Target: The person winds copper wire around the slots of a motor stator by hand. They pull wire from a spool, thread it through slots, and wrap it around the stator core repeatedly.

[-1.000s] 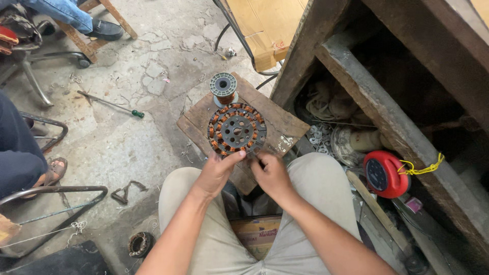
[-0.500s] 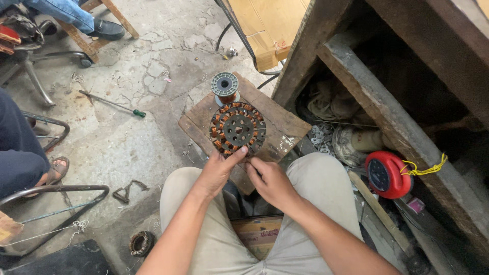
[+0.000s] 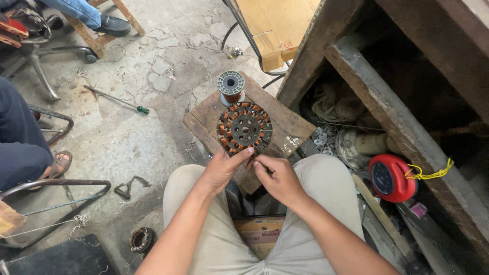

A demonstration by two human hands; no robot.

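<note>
A cracked concrete floor [image 3: 127, 127] is filling the left of the frame, and a worn wooden board [image 3: 285, 122] is serving as your surface at centre. On it a round motor stator [image 3: 245, 128] wound with copper coils is lying flat, with a spool of copper wire [image 3: 231, 87] touching its upper edge. Your left hand [image 3: 222, 168] is pressing its thumb and fingers against the stator's lower rim, the grip loosely apart. Your right hand [image 3: 277, 178] is pinching its fingertips together just below that rim; what they are pinching is too small to tell. At right, a dark wooden compartment [image 3: 356, 66] is holding a red cable reel [image 3: 391, 178] and pale bundled cloth [image 3: 331, 104]. A green-handled screwdriver [image 3: 117, 99] is lying on the floor at upper left.
</note>
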